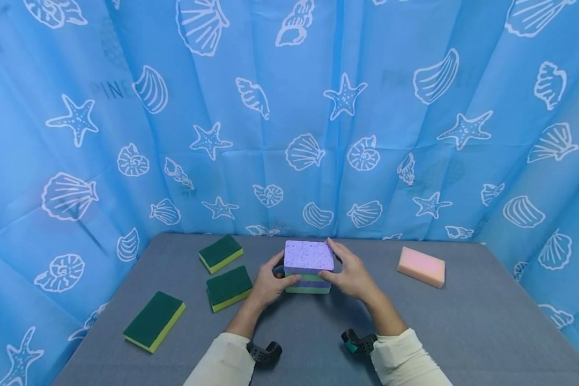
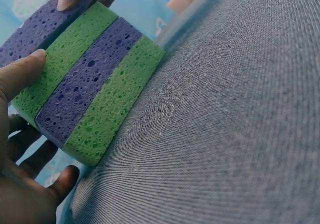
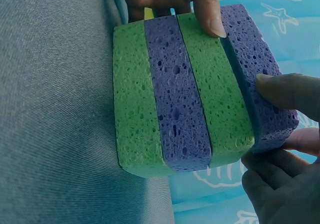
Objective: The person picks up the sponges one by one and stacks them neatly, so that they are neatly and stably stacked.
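Note:
A purple sponge (image 1: pixel 309 255) sits at the top of a stack, a thin dark gap showing under it in the right wrist view. Below it come a green sponge (image 3: pixel 215 89), another purple sponge (image 3: pixel 177 99) and a bottom green sponge (image 3: pixel 135 99) on the grey cloth. My left hand (image 1: pixel 269 284) holds the top purple sponge at its left end, thumb on the front by the upper green sponge's edge. At the other end my right hand (image 1: pixel 354 276) grips the same purple sponge, thumb on its front face and fingers around the side.
Three dark green and yellow scouring sponges lie at the left: one at the back (image 1: pixel 220 253), one near my left hand (image 1: pixel 229 288), one further forward (image 1: pixel 154 321). A pink sponge (image 1: pixel 421 266) lies at the right. A blue shell-print curtain (image 1: pixel 280 118) hangs behind the grey table (image 1: pixel 487 332).

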{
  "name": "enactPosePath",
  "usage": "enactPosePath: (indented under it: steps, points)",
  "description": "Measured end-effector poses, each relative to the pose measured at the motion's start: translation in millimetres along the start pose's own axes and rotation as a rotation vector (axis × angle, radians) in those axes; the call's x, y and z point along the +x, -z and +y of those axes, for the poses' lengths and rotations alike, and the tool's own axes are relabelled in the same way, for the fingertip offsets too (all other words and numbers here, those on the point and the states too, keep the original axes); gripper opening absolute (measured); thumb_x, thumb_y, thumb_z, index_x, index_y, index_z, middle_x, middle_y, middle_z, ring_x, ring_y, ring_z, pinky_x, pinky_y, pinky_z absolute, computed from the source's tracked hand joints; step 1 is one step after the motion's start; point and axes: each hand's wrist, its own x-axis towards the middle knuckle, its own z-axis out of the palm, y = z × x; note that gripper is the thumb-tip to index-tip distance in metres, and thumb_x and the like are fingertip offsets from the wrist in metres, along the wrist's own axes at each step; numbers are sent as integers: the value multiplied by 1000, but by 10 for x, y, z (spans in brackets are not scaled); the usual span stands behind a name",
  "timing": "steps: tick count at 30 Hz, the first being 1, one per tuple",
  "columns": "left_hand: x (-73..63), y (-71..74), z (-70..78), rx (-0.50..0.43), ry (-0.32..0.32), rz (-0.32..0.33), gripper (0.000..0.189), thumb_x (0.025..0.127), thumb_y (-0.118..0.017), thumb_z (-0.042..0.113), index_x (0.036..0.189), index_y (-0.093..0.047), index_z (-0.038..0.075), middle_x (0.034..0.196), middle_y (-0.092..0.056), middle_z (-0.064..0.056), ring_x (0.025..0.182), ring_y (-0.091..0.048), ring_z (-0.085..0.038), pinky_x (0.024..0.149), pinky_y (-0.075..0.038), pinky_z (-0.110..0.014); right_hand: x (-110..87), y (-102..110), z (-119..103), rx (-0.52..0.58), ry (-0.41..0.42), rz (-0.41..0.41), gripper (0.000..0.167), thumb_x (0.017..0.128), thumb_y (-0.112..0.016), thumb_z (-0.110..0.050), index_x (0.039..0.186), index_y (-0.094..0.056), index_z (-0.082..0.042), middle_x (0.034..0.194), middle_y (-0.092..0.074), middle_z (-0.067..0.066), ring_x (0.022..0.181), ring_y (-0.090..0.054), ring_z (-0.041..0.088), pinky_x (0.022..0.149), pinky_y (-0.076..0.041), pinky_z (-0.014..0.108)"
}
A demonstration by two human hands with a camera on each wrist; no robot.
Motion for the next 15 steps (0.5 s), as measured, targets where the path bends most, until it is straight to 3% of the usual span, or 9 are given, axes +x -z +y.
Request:
enactPosePath:
  steps: [7, 15]
  points:
    - [-15, -9, 41, 17, 23, -13, 73, 85, -76, 16, 147, -39, 5, 137, -48, -17, 121, -44, -32, 94, -39, -53, -6, -13, 8, 2, -12, -12, 83, 82, -79, -12, 148, -31, 4, 147, -36, 24, 133, -34, 40, 103, -31, 56]
    - [-120, 42, 381, 5, 2, -34, 71, 85, -74, 9, 145, -38, -4, 136, -48, -23, 120, -44, -36, 94, -39, -57, 0, -19, 9, -10, -34, -19, 84, 82, -78, -11, 148, -30, 5, 148, -34, 24, 134, -33, 41, 104, -29, 56]
